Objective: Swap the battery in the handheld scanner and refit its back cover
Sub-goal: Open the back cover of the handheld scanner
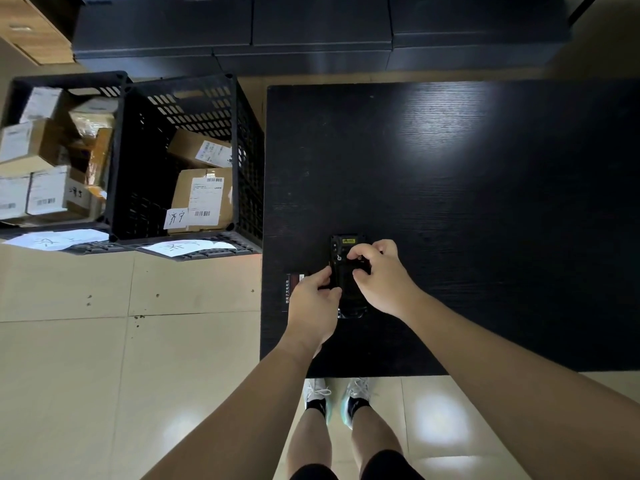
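Note:
A black handheld scanner (346,268) lies back-up on the dark table (467,202), a yellow label near its far end. My left hand (313,303) grips the scanner's left edge with thumb and fingers. My right hand (379,277) pinches at the middle of the scanner's back with curled fingertips; what lies under them is hidden. A dark flat battery (294,289) with white print rests on the table just left of the scanner, partly covered by my left hand.
Two black plastic crates (242,161) with cardboard parcels stand on the floor left of the table. Dark cabinets (311,29) run along the back. The table's left edge is close to my left hand. My feet (336,396) stand at the table's near edge.

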Tool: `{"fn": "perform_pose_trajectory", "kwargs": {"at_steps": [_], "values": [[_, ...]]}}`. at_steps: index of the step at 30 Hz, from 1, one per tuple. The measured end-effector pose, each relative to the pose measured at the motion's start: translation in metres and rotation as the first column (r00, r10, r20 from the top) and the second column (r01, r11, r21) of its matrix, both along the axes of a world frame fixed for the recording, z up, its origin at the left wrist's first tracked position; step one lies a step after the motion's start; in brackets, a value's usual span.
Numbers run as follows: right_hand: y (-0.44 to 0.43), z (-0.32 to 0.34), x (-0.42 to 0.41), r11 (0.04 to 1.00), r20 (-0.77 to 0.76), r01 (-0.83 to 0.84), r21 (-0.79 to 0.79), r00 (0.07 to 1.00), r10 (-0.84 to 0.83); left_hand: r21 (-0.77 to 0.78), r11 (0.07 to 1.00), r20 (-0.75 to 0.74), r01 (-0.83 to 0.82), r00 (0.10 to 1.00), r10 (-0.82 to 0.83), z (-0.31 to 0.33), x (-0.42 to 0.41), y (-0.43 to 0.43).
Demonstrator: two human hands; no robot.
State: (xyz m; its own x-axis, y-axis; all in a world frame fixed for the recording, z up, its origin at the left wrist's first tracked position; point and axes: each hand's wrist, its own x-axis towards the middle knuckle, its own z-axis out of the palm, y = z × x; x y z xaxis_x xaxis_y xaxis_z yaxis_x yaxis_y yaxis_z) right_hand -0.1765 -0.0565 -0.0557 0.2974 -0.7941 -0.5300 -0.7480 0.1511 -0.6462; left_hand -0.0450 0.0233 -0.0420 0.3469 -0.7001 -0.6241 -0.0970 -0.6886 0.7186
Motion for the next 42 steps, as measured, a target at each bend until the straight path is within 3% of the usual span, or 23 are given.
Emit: {"fn": "perform_pose_trajectory", "kwargs": {"at_steps": [20,25,29,42], "values": [[0.008,0.01,-0.003,0.997,0.105,0.074,0.028,0.992,-0.076,-0.031,0.999,0.179,-0.023,0.983,0.029,0.0,-0.012,0.0],[0.024,0.011,-0.011,0.961,0.137,0.273,-0.05,0.955,-0.264,-0.041,0.997,0.145,-0.06,0.987,0.066,0.001,-0.013,-0.002],[0.039,0.008,-0.015,0.93,0.137,0.366,0.019,0.921,-0.365,-0.037,0.996,0.139,-0.082,0.987,0.086,-0.001,-0.013,0.0],[0.034,0.02,-0.017,0.889,0.195,0.456,0.042,0.869,-0.455,-0.1,0.983,0.09,-0.153,0.983,0.162,0.011,-0.025,-0.001]]}}
